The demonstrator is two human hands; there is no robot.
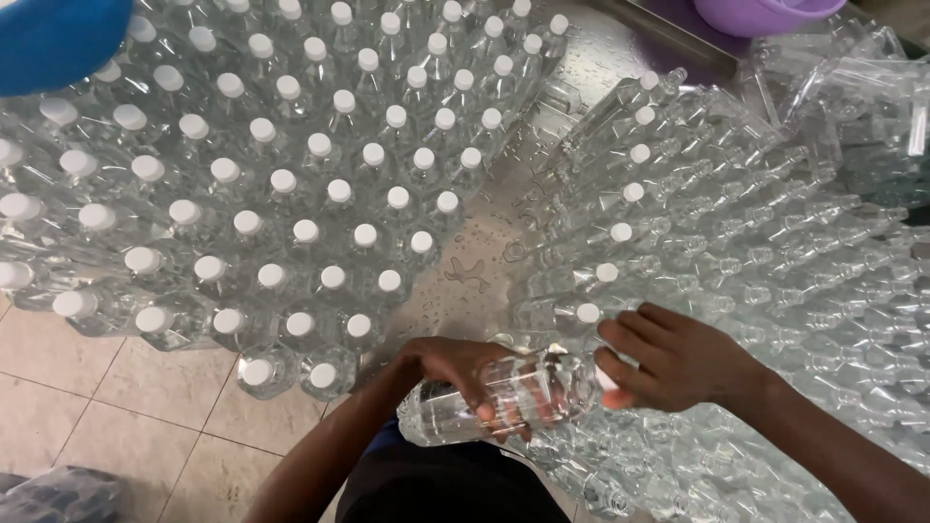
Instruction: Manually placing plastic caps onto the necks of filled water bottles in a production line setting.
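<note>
Bottle [504,397], clear and lying sideways over the table edge, sits gripped in the left hand [455,373]; right hand [668,363] fingers close around its cap end, between capped bottles [281,194] and uncapped ones [756,252].

1. The left hand [455,373] grips a clear bottle [504,397] lying on its side, near the viewer.
2. The right hand [668,360] closes on that bottle's cap end.
3. Upright capped bottles [291,184] crowd the left of the wet metal tabletop [484,252].
4. Uncapped empty bottles [756,252] lie stacked on the right.
5. A purple basin [765,12] sits far right.
6. The tiled floor [116,397] shows near left.
</note>
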